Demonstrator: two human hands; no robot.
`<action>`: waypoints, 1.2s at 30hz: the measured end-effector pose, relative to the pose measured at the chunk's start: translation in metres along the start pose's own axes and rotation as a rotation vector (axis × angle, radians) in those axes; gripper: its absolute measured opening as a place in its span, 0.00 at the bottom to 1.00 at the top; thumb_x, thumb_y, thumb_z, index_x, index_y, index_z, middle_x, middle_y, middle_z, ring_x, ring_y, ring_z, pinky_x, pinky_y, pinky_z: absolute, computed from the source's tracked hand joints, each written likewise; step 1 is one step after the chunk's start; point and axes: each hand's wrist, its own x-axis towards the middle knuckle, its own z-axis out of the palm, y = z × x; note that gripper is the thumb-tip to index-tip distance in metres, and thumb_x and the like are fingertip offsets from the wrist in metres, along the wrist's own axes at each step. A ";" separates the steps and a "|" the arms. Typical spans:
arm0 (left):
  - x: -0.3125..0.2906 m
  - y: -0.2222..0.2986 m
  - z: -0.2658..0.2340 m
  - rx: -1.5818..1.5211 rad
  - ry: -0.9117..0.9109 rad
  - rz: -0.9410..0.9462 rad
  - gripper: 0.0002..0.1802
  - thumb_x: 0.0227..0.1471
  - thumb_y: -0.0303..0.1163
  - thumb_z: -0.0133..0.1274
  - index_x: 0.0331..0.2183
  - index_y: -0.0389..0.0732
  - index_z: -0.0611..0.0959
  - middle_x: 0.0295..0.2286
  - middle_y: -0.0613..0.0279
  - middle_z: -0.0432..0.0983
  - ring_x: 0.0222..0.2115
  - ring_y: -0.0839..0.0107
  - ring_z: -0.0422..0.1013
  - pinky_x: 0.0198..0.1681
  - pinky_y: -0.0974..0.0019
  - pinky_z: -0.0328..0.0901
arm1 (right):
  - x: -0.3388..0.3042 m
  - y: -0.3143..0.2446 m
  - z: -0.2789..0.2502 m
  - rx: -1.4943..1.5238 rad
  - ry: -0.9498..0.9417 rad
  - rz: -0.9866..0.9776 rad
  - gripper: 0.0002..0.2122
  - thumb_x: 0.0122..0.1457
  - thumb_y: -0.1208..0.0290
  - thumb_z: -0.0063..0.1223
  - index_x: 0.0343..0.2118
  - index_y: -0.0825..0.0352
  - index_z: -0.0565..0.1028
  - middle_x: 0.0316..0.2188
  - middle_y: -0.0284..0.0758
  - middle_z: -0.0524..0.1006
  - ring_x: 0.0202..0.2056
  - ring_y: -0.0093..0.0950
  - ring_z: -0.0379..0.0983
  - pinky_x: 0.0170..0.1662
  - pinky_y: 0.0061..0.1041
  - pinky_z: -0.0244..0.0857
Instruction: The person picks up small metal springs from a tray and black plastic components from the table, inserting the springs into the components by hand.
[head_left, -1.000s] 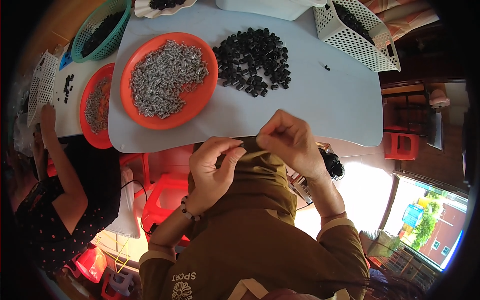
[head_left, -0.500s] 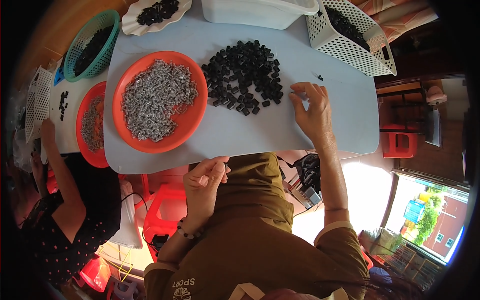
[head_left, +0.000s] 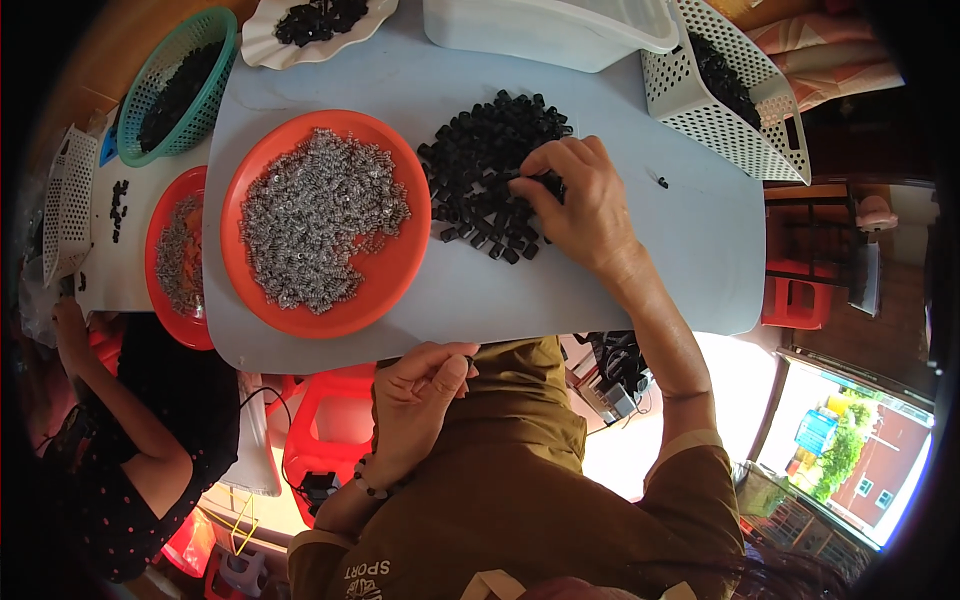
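Note:
My left hand is held low in front of the table edge, thumb and forefinger pinched on a small black part that mostly hides behind the fingertips. At the right side of a heap of short black plastic cylinders, my right hand has its thumb and forefinger closed together among the pieces. What lies between those fingertips is too small to make out. To the left of the heap stands a round orange-red plate filled with small silver metal springs.
A white tub and a white perforated basket of black parts stand at the back. One loose black piece lies on the right. At left are a green basket, another red plate and a co-worker's arm.
My right hand has moved left from the bare tabletop to the black cylinders. My left hand keeps its pinch and sits slightly lower in the picture. The co-worker's hand has moved nearer.

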 end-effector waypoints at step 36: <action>0.008 0.007 0.013 -0.165 -0.012 0.038 0.13 0.57 0.27 0.54 0.44 0.32 0.80 0.29 0.59 0.79 0.27 0.78 0.73 0.35 0.75 0.71 | -0.061 -0.035 -0.022 1.488 -0.219 0.619 0.06 0.61 0.73 0.55 0.36 0.69 0.75 0.30 0.34 0.77 0.29 0.21 0.71 0.35 0.20 0.66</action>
